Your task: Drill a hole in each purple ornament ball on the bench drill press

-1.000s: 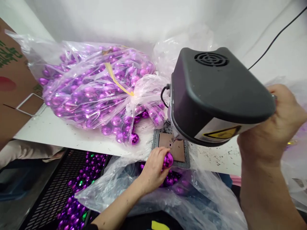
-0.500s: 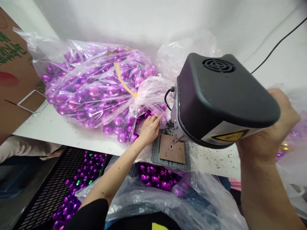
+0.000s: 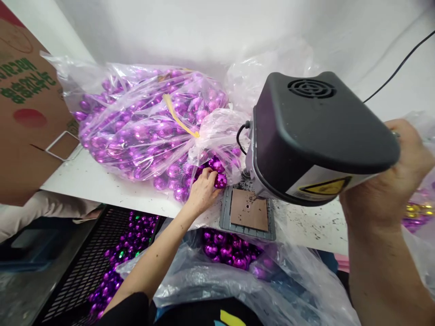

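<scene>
- Left hand (image 3: 204, 192): positioned at the mouth of the large clear bag (image 3: 136, 136), with fingers curled and thumb set against the left side of a purple ball (image 3: 220, 181). Contact is visible; whether the ball is firmly pinched cannot be told.
- Purple ball: faceted and shiny, located just below another ball at the bag mouth, near the upper left corner of the grey base (image 3: 225, 219).
- Large clear bag: lies on the white table (image 3: 102, 185), filled with purple balls and gathered by a yellow tie (image 3: 178, 115).
- Right hand (image 3: 390, 181): placed against the near right end of the black machine (image 3: 322, 131). Its fingers are largely hidden by the housing — how they close cannot be told.
- Black machine: stands above and to the right of the grey base; a round vent (image 3: 311, 88) is on top and a yellow warning label (image 3: 324, 186) on the side facing the wearer.
- Grey base: carries a brown plate (image 3: 249, 219) with one small dark hole. Dark specks are scattered on the table around it.
- Lower clear bag (image 3: 190, 280): open below the table edge — purple balls are inside.
- Black crate (image 3: 74, 253): at lower left, holding purple balls and a few green ones.
- Cardboard box (image 3: 37, 154): at far left, beside the large clear bag.
</scene>
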Demonstrator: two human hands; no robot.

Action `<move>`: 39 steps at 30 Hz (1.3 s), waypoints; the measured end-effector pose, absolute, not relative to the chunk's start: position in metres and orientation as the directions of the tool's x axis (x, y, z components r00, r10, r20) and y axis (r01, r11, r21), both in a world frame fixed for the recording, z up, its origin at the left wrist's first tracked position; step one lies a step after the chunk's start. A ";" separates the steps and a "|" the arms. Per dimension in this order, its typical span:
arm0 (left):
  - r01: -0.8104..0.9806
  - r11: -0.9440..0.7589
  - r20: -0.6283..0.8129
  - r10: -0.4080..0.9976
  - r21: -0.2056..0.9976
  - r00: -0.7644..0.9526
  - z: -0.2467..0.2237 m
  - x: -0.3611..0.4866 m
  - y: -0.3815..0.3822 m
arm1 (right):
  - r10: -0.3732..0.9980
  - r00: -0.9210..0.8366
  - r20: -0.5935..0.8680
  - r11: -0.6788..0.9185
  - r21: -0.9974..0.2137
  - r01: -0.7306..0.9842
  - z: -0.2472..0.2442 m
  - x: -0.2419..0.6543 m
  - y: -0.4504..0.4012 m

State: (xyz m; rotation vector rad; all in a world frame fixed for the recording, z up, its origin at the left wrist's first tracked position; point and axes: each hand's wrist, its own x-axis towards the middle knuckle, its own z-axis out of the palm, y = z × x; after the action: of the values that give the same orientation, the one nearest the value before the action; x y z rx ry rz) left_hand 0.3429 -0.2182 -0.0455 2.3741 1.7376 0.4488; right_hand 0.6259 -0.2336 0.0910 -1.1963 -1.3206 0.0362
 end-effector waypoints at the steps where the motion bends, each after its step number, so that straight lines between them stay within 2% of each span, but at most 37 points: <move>1: 0.894 -0.303 0.120 0.953 0.330 0.279 -0.044 0.339 -0.222 | 0.622 0.334 0.709 0.455 -0.673 0.583 0.091 0.626 -0.234; 4: 0.865 -0.240 0.018 0.966 0.441 0.259 -0.041 0.337 -0.224 | 0.618 0.336 0.711 0.460 -0.674 0.578 0.089 0.627 -0.233; 7: 0.857 -0.103 -0.061 0.986 0.505 0.155 -0.040 0.343 -0.216 | 0.615 0.343 0.710 0.467 -0.678 0.567 0.089 0.627 -0.232; 9: 0.841 -0.096 -0.059 0.987 0.532 0.149 -0.042 0.347 -0.211 | 0.615 0.344 0.710 0.470 -0.679 0.563 0.091 0.626 -0.232; 11: 0.777 -0.129 -0.003 0.986 0.616 0.166 -0.043 0.347 -0.211 | 0.626 0.331 0.707 0.478 -0.682 0.554 0.093 0.625 -0.233; 13: 0.597 -0.119 0.028 0.987 0.794 0.160 -0.041 0.344 -0.216 | 0.644 0.311 0.699 0.485 -0.687 0.541 0.096 0.624 -0.234; 15: 0.272 -0.014 -0.039 0.981 0.962 0.189 -0.037 0.340 -0.227 | 0.647 0.304 0.699 0.490 -0.688 0.536 0.098 0.623 -0.235; 16: 0.092 0.066 -0.086 0.970 0.994 0.230 -0.036 0.340 -0.234 | 0.642 0.311 0.701 0.488 -0.686 0.539 0.098 0.622 -0.236; 19: -0.280 0.287 -0.191 0.926 0.916 0.325 -0.036 0.345 -0.254 | 0.618 0.345 0.706 0.485 -0.688 0.540 0.099 0.620 -0.235; 24: -0.510 0.497 -0.306 0.857 0.702 0.414 -0.054 0.363 -0.272 | 0.627 0.348 0.697 0.493 -0.701 0.515 0.098 0.618 -0.236; 26: -0.522 0.558 -0.328 0.819 0.645 0.470 -0.061 0.370 -0.273 | 0.636 0.335 0.695 0.497 -0.701 0.512 0.098 0.618 -0.236; 28: -0.489 0.549 -0.325 0.821 0.678 0.469 -0.063 0.375 -0.273 | 0.638 0.329 0.696 0.502 -0.700 0.508 0.099 0.618 -0.237; 31: -0.334 0.353 -0.235 0.909 0.874 0.345 -0.064 0.380 -0.270 | 0.638 0.326 0.698 0.510 -0.700 0.500 0.099 0.619 -0.236; 33: -0.182 0.223 -0.163 0.941 0.958 0.296 -0.064 0.383 -0.267 | 0.633 0.328 0.701 0.511 -0.697 0.503 0.098 0.619 -0.236; 39: 0.070 -0.013 -0.007 0.959 0.997 0.282 -0.075 0.393 -0.264 | 0.624 0.331 0.708 0.505 -0.688 0.522 0.098 0.619 -0.236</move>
State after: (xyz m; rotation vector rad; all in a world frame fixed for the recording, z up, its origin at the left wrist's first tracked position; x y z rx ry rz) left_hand 0.3926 -0.2636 -0.0754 1.3847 1.0434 0.9624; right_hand 0.6188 -0.2358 0.0981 -1.1284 -1.3126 0.0894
